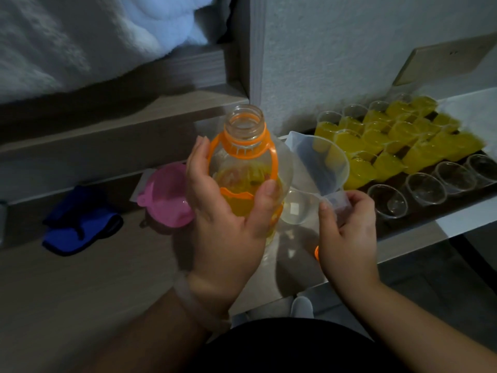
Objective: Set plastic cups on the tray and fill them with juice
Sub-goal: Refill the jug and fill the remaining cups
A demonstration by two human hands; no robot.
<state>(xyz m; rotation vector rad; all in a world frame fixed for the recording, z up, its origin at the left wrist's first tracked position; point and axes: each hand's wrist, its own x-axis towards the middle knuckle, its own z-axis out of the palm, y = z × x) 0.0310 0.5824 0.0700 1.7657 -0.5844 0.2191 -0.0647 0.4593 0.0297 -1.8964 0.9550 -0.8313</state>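
Observation:
My left hand [226,219] grips an uncapped clear juice bottle [243,154] with an orange neck ring and handle; orange juice fills its lower part. My right hand [347,232] holds a clear plastic measuring jug [320,165] by its handle, right beside the bottle. To the right, a dark tray [419,208] carries several small plastic cups filled with yellow juice [382,138]. The tray's near row holds three empty clear cups [425,189]. An orange bottle cap [316,251] peeks out beside my right hand.
A pink plastic funnel-like bowl [168,195] lies left of the bottle on the wooden surface. A blue cloth [78,222] lies further left. A wall stands behind the tray, a shelf with white bedding at upper left.

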